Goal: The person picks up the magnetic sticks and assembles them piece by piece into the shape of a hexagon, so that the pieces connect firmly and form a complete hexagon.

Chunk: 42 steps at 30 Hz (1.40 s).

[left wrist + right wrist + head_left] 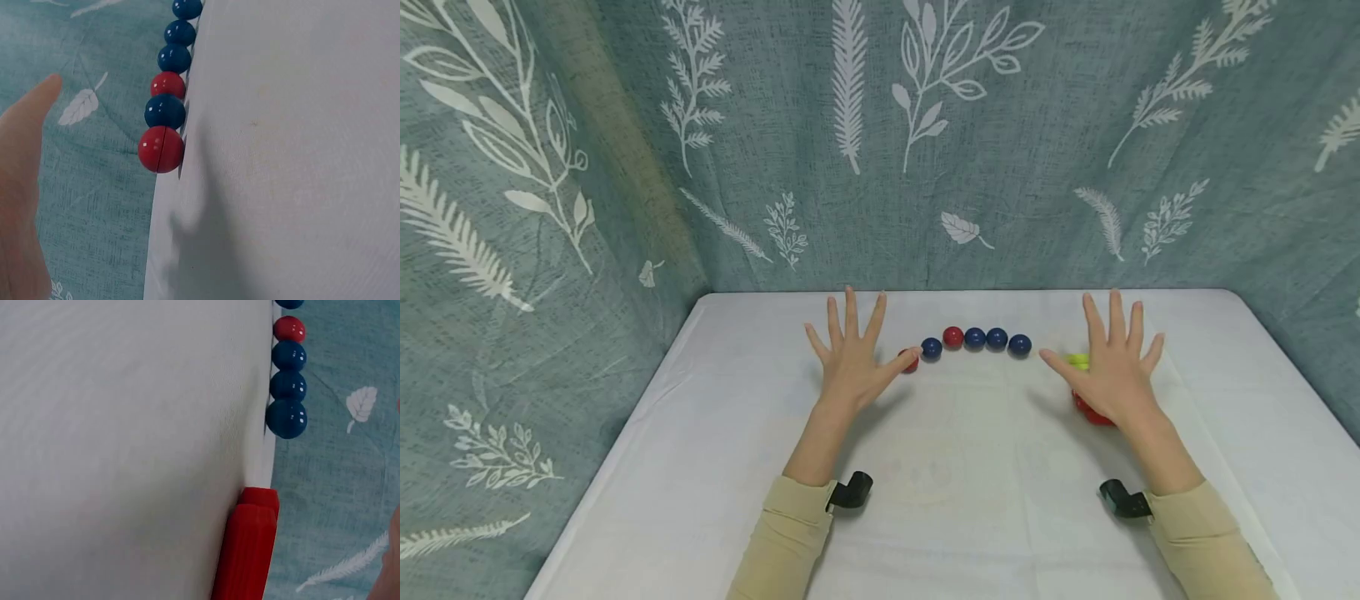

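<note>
My left hand (852,367) is spread over the white table, its thumb overlapping the leftmost red ball (910,363) in the head view. From there a curved row of glossy balls runs right: a blue ball (931,348), another red ball (952,337), then three blue balls ending at the rightmost blue ball (1020,346). The left wrist view shows a seam around the nearest red ball (161,150). My right hand (1112,375), also with fingers spread, hangs over a red ribbed object (247,550) and a yellow-green thing (1078,361), partly hiding both. Neither hand holds anything.
A white cloth (955,517) covers the table. Behind it and on the left hangs a teal curtain (865,225) with white leaf prints. Each sleeve cuff carries a small black wrist camera (852,490).
</note>
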{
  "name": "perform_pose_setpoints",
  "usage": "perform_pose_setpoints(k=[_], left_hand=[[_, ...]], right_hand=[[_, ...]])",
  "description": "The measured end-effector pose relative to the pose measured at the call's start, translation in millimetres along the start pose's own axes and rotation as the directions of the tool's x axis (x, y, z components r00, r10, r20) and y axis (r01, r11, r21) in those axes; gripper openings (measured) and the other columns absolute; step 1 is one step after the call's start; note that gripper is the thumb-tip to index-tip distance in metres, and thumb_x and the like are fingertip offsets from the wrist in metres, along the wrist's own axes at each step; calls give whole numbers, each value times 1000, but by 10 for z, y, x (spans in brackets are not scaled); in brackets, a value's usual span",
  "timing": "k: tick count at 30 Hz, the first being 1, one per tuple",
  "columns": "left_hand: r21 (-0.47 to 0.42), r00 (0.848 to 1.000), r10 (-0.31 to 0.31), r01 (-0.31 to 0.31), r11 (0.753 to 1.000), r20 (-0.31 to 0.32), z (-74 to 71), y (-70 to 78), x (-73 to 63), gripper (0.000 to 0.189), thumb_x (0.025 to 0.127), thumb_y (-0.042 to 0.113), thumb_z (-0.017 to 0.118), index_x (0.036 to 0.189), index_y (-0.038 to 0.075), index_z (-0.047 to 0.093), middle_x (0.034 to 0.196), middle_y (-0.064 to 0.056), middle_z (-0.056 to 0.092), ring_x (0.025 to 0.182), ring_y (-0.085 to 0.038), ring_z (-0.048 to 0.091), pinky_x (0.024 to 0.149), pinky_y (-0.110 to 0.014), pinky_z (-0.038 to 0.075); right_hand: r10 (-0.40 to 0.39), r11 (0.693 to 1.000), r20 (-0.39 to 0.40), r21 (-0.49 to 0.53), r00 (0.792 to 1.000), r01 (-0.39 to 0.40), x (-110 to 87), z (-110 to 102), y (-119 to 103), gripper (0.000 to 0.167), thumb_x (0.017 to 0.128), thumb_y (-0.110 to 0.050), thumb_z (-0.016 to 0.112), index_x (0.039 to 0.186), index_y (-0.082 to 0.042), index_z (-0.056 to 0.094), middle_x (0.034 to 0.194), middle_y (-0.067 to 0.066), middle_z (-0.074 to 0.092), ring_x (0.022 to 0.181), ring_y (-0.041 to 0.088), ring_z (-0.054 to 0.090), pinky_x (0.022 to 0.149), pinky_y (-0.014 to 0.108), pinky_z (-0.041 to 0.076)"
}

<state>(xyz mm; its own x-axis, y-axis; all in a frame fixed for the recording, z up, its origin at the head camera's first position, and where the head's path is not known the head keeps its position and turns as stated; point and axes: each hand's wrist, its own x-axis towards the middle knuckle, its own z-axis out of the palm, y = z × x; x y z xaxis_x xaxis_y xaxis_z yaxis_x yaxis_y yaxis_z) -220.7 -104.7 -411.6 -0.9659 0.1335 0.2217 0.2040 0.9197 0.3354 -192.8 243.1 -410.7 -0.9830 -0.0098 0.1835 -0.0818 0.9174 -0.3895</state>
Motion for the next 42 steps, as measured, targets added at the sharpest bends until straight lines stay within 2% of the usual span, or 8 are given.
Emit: perform_pose_setpoints(k=[5, 9, 12, 20, 23, 28, 37, 42], left_hand=[[-76, 999, 51, -51, 996, 7, 9, 75, 6, 93, 86, 72, 49, 157, 31, 6, 162, -8, -15, 146, -32, -17, 106, -66, -14], [-192, 996, 92, -88, 977, 8, 51, 169, 3, 90, 90, 64, 52, 158, 25, 7, 162, -8, -11, 147, -33, -9, 110, -64, -6], [-307, 992, 127, -122, 944, -6, 103, 245, 1, 87, 93, 56, 55, 158, 19, 10, 163, -11, -4, 148, -33, -4, 111, -64, 1], [-552, 979, 203, -186, 813, -31, 259, 446, 47, 75, 94, 34, 63, 154, 9, 26, 160, -14, 17, 146, -31, 14, 112, -57, 20], [-595, 974, 222, -200, 779, -38, 329, 509, 71, 67, 94, 28, 64, 150, 7, 34, 154, -14, 32, 141, -28, 29, 111, -49, 29], [-654, 964, 267, -217, 724, -24, 467, 616, 103, 50, 94, 17, 65, 139, 2, 50, 139, -13, 50, 124, -27, 50, 100, -38, 44], [-704, 947, 317, -193, 684, 48, 651, 858, 213, 44, 92, 10, 67, 134, 1, 56, 134, -13, 55, 121, -25, 53, 100, -31, 44], [-734, 954, 295, -169, 658, 46, 749, 982, 279, 44, 90, 6, 69, 132, -1, 57, 128, -15, 59, 117, -25, 55, 99, -26, 44]], right_hand=[[-6, 996, -9, 91, 1000, 7, 18, -13, 70, 97, 91, -66, 48, 157, -13, -1, 160, 18, -15, 143, 43, -18, 103, 73, -4], [-35, 983, -26, 182, 999, 39, 39, -31, 151, 91, 95, -55, 51, 156, -5, 5, 159, 25, -6, 143, 48, -8, 102, 75, 8], [-54, 969, -13, 240, 998, 56, 43, -59, 215, 87, 97, -48, 53, 154, 0, 9, 157, 29, 0, 141, 52, -1, 100, 75, 14], [-63, 938, 64, 346, 996, 37, 34, -106, 389, 72, 101, -39, 49, 150, 6, 22, 150, 33, 21, 133, 53, 22, 100, 68, 28], [-57, 922, 98, 388, 994, 15, 35, -100, 458, 67, 102, -36, 50, 147, 9, 29, 146, 33, 28, 129, 50, 31, 100, 62, 35], [-23, 914, 173, 402, 985, -49, 39, -91, 583, 60, 103, -36, 48, 143, 7, 38, 144, 31, 34, 128, 47, 36, 102, 59, 36], [26, 904, 302, 401, 953, -151, 133, -37, 763, 58, 102, -42, 48, 141, 0, 46, 141, 26, 45, 125, 43, 40, 93, 53, 41], [9, 900, 319, 410, 948, -146, 163, -8, 800, 55, 101, -40, 50, 137, 1, 51, 138, 26, 48, 124, 40, 43, 96, 52, 41]])
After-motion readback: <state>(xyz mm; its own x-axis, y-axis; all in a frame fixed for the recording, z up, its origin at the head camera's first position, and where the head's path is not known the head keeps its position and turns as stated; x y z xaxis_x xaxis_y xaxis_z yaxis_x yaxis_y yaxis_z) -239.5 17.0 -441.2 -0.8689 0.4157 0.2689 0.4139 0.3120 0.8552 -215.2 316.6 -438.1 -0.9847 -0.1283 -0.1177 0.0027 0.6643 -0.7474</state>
